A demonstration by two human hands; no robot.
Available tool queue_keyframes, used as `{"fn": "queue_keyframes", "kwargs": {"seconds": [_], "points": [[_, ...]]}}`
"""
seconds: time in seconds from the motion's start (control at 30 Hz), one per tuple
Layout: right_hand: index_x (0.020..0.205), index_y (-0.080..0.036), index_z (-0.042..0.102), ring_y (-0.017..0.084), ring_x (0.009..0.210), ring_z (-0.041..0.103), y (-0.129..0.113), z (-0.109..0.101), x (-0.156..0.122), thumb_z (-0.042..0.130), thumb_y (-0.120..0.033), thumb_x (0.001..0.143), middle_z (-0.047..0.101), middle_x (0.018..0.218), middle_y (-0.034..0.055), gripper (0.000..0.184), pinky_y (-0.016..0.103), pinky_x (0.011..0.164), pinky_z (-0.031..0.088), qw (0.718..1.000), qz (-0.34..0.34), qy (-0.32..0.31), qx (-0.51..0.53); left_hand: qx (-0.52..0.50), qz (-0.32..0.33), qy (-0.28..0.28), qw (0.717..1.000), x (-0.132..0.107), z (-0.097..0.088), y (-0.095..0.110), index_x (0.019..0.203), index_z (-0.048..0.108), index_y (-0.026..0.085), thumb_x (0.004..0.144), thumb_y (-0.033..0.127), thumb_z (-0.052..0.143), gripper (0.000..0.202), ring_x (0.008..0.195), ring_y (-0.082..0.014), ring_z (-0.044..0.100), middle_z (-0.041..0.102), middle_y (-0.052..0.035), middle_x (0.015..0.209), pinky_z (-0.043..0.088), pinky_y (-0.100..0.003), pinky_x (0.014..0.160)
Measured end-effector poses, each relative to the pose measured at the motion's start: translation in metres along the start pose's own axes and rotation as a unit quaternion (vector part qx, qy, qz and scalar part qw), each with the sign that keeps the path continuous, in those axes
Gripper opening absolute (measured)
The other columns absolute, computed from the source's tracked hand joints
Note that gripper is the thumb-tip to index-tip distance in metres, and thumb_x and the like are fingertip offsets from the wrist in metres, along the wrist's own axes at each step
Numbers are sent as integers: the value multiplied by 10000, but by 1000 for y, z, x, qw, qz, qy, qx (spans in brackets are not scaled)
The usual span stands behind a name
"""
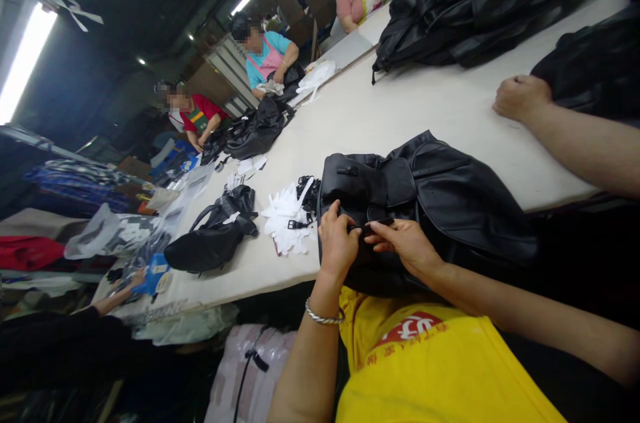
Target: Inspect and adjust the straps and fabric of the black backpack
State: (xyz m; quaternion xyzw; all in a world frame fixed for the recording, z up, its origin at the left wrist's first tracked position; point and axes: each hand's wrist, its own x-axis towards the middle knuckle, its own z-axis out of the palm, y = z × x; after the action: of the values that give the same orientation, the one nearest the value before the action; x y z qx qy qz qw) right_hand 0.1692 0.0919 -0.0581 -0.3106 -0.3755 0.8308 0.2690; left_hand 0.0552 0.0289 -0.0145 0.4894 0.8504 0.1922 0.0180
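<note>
A black leather-look backpack (465,189) lies on the table edge in front of me, its flap and pockets facing up. My left hand (339,239), with a twisted silver bracelet at the wrist, is closed over the pocket at the near left, thumb and fingers pinching a small black strap end. Just to its right, my right hand (407,246) pinches a thin black strap (383,221) between thumb and forefinger. Whether a buckle sits between the fingertips is too small to tell. A second pocket with a dark buckle (348,170) lies just beyond my left hand.
White paper tags (286,219) and black buckles (299,224) lie left of the backpack. Beyond is another black bag (210,243). A black bag pile (480,3) covers the far right. A co-worker's fist (523,97) rests at right; other people work across the long table (325,123).
</note>
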Motion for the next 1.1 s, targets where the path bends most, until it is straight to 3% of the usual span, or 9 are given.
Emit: {"fn": "queue_keyframes", "kwargs": {"seconds": [0.13,0.23,0.33,0.47,0.53,0.63,0.8,0.93,1.1], "points": [[761,-94,629,121,588,567,-19,-3,6,561,-309,716,602,647,50,230,148,429,430,963,-79,-108,-233,-28,5,28,999,-6,-1,4,728,569,181,662,138,593,83,1187,-235,347,359,-73,1307,307,-404,986],[782,-109,633,123,581,566,-39,-5,16,525,-251,733,598,642,31,185,153,427,427,907,-111,-199,-355,-77,-16,126,989,-25,-1,14,880,554,182,710,180,559,170,1220,-218,303,300,-93,1329,278,-388,1017],[860,-109,634,140,582,586,-59,0,27,526,-210,727,618,658,31,199,170,443,457,874,-76,-268,-398,-212,-103,173,956,-54,6,25,968,516,186,769,238,493,207,1061,-182,469,475,-99,1145,394,-345,915],[867,-105,641,134,520,578,-76,14,43,548,-180,706,614,617,22,201,166,421,451,841,-79,-322,-427,-501,-265,31,823,-78,27,35,1024,470,158,758,229,488,277,722,-133,594,579,-97,962,480,-239,604],[896,-103,633,118,510,571,-80,20,49,555,-143,684,620,656,22,230,158,427,453,833,-76,-344,-426,-567,-296,30,768,-79,34,38,1096,411,146,737,232,519,385,663,-121,597,590,-114,960,475,-219,559],[921,-103,626,102,528,568,-79,25,55,529,-114,675,624,738,31,264,153,452,461,828,-54,-380,-408,-599,-313,57,735,-71,40,42,1132,372,129,725,246,537,454,562,-90,570,624,-109,861,445,-181,490],[929,-99,618,98,529,545,-74,33,58,569,-158,666,602,710,22,273,145,422,411,800,-56,-396,-448,-603,-325,56,726,-55,48,48,1021,446,133,726,273,501,331,346,-41,414,619,-45,621,270,-131,316],[714,-96,622,73,479,484,-70,42,56,619,-207,644,550,571,-15,131,155,445,365,783,-122,-383,-474,-590,-347,91,724,-41,55,49,726,458,145,688,349,542,225,275,-28,317,549,9,479,182,-140,278],[630,-104,570,57,470,407,-61,31,46,602,-317,654,477,511,-37,217,163,438,303,860,-95,-323,-384,-569,-368,119,726,-35,59,46,623,432,159,627,496,576,367,263,-31,294,488,40,417,154,-150,268]]}}
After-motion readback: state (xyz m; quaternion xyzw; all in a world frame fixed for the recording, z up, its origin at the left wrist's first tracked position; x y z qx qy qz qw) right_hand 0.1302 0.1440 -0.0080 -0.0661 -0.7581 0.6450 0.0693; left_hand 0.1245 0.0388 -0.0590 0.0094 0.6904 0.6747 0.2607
